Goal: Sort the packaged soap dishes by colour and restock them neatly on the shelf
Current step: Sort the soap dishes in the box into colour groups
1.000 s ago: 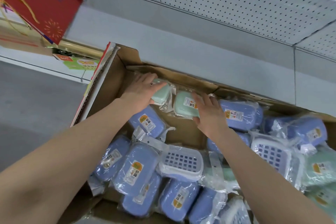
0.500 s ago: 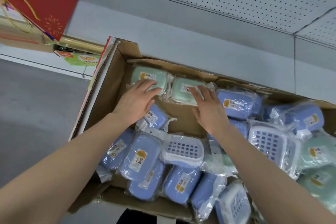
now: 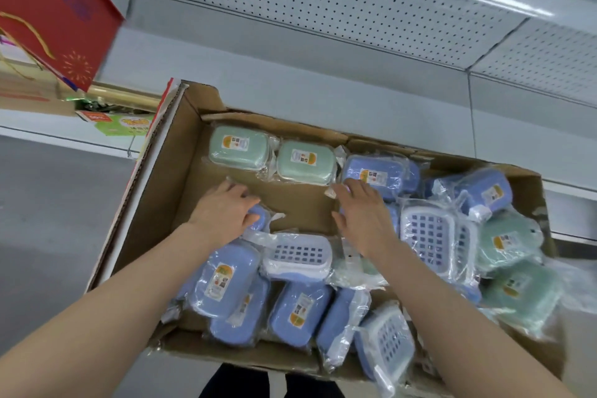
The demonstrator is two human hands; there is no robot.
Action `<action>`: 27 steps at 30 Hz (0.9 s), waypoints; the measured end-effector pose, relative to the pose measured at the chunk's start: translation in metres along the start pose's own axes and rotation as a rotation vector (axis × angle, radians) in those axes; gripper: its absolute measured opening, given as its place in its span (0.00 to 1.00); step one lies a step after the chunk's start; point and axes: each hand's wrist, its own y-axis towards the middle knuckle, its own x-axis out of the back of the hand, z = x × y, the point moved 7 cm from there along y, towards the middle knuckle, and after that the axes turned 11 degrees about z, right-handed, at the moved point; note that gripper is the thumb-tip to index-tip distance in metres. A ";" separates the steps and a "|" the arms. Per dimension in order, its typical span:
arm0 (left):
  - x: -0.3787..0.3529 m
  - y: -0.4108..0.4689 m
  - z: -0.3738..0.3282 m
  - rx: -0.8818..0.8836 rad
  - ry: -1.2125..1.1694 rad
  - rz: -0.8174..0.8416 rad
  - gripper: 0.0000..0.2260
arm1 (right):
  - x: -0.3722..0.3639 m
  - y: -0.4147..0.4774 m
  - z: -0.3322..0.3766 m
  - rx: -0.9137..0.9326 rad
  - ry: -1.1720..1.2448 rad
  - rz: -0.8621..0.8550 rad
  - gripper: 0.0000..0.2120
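A cardboard box (image 3: 168, 178) holds several plastic-wrapped soap dishes. Two green dishes (image 3: 239, 147) (image 3: 305, 161) lie side by side in its far left corner. Right of them lies a blue dish (image 3: 374, 174). More blue dishes (image 3: 223, 278) fill the near side, and white grid-topped ones (image 3: 297, 255) lie in the middle. Other green dishes (image 3: 504, 242) are heaped at the right. My left hand (image 3: 226, 210) rests with relaxed fingers over a small blue dish (image 3: 260, 215). My right hand (image 3: 361, 213) lies flat, its fingertips touching the wrap of the blue dish beside the green pair.
The box sits on a white shelf (image 3: 290, 90) with a perforated back panel (image 3: 355, 10). A red gift box (image 3: 55, 10) hangs over the upper left, with a green carton (image 3: 122, 124) below it. Grey floor (image 3: 48, 220) lies to the left.
Both hands have drawn back toward me off the two green dishes, which now lie uncovered side by side in the far left corner.
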 end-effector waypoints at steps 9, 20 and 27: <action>0.050 0.037 -0.138 -0.157 0.070 -0.042 0.19 | 0.044 -0.079 -0.122 -0.145 -0.039 -0.180 0.24; 0.074 0.095 -0.344 -0.370 0.191 0.008 0.38 | 0.008 -0.190 -0.275 -0.387 0.095 -0.034 0.27; 0.078 0.083 -0.325 -0.403 0.158 -0.074 0.18 | -0.004 -0.165 -0.260 -0.255 0.220 -0.044 0.26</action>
